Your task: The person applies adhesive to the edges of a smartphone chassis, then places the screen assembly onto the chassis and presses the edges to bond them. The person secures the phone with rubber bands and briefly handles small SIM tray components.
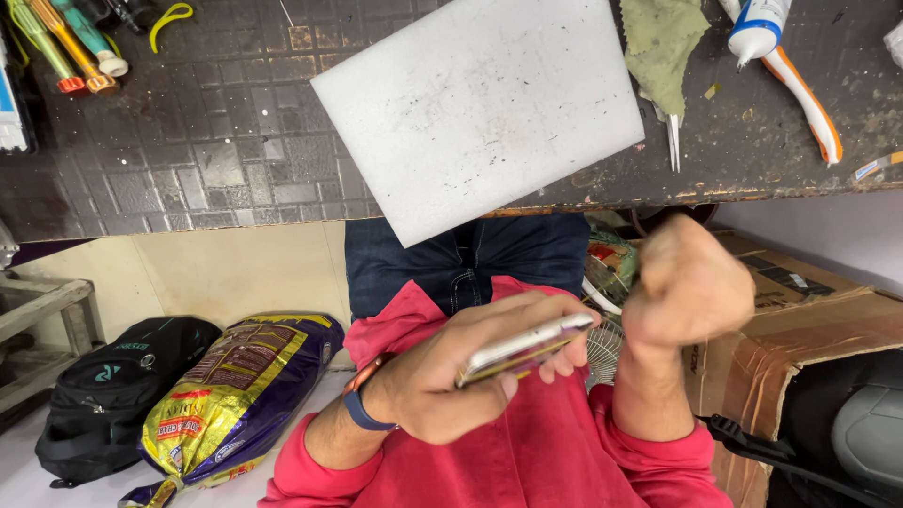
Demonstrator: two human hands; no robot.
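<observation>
Fingers (555, 329) of the left hand (451, 386) wrapped narrow around a slim phone (527, 346), thumb side under, fingertips curling over the far long edge. Held edge-on to the camera, light back face up and a yellowish rim showing along the near side; likely tilted that way to bring the thin edge toward the other hand. Dark band with an orange trim (362, 390) on that wrist.

Right hand (689, 282) curled into a loose fist just right of the phone's far end, knuckles toward the camera. Impossible to tell whether anything is pinched inside, fingertips being hidden behind the back of the hand. Close to the phone's corner, touching or not unclear.

Both hands raised above the lap, over a red sleeve (527, 452) and blue jeans (442, 259), well short of the bench; probably held there for a closer look.

Further out, on the far side: a dark tiled bench top (207, 141) carrying a white board (480, 103) that juts over the near edge. Right of the board, a greenish cloth (663, 42), tweezers (673, 141), a white tube (760, 28) and an orange-and-white tool (804, 94). Screwdrivers (66, 47) at the far left corner.

Down left on the floor, a black backpack (113, 386) and a purple-and-yellow sack (235, 395). To the right, a brown carton (800, 329).
</observation>
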